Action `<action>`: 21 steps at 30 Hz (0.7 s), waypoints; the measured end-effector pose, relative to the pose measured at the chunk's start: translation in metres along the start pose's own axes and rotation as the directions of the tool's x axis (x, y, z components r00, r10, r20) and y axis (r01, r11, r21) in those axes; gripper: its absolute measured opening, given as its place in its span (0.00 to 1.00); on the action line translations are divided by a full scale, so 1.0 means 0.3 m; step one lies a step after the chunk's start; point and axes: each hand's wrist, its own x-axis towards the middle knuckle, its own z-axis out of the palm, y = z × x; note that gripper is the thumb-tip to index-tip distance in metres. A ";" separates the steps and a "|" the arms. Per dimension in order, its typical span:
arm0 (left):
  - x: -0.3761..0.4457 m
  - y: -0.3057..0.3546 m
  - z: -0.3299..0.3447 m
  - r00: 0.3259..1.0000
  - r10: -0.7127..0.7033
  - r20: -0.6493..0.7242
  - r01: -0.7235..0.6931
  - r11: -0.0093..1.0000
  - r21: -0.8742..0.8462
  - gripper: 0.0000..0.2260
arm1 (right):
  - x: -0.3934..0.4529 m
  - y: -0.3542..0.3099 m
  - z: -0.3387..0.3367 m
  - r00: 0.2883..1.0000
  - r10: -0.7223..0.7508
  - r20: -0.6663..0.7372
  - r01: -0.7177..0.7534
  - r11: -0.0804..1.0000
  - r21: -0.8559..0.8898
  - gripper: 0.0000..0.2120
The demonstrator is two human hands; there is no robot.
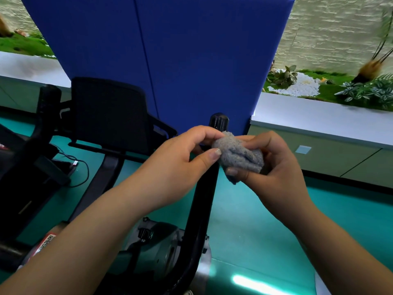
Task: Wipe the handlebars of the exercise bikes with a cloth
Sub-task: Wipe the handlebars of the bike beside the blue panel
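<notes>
Both hands (229, 160) around bunched cloth (240, 154), handlebar (204, 188) partly hidden

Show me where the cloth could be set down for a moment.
The white ledge right of the blue panel has a bare strip in front of the plants. The green floor right of the handlebar is open too. Left is crowded: bike frames, black console, cable.

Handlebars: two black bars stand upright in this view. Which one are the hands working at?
The handlebar at centre, right behind the grey cloth both hands grip. The other bar stands far left, untouched.
</notes>
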 end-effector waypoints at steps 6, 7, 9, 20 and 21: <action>0.008 -0.007 -0.094 0.939 0.273 -0.208 -0.121 0.830 0.544 0.10 | 0.069 0.023 -0.022 0.972 -0.138 -0.192 0.086 0.963 -0.256 0.16; 0.012 -0.018 -0.114 0.933 0.289 -0.214 -0.103 0.785 0.610 0.10 | 0.083 0.027 -0.021 0.967 -0.199 -0.160 0.132 0.925 -0.355 0.16; 0.019 -0.039 -0.147 0.938 0.270 -0.215 -0.055 0.732 0.679 0.10 | 0.106 0.036 -0.008 0.957 -0.269 -0.112 0.184 0.856 -0.483 0.18; 0.028 -0.096 -0.134 0.940 0.267 -0.213 -0.050 0.725 0.687 0.11 | 0.103 0.068 0.009 0.907 -0.391 -0.154 0.241 0.786 -0.570 0.14; 0.030 -0.095 -0.135 0.942 0.265 -0.205 -0.052 0.719 0.693 0.11 | 0.120 0.063 0.008 0.906 -0.390 -0.168 0.236 0.790 -0.566 0.15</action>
